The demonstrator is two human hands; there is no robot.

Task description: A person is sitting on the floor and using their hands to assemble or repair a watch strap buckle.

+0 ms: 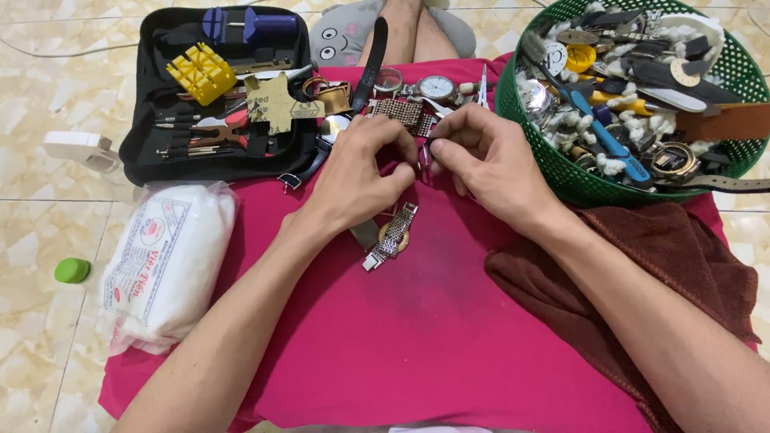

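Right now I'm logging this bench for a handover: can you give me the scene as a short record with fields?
surface: pink cloth on a tiled floor
left hand: fingers pinched at a small part, too small to tell
right hand: fingertips meeting the left hand's
below hands: metal watch band
left side: open black tool case, white cotton pack
right side: green basket of watch parts, brown towel

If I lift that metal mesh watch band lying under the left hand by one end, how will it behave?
The metal mesh watch band would likely drape limply, since it is made of fine links. It probably slides easily on the pink cloth. It looks slim, so likely light.
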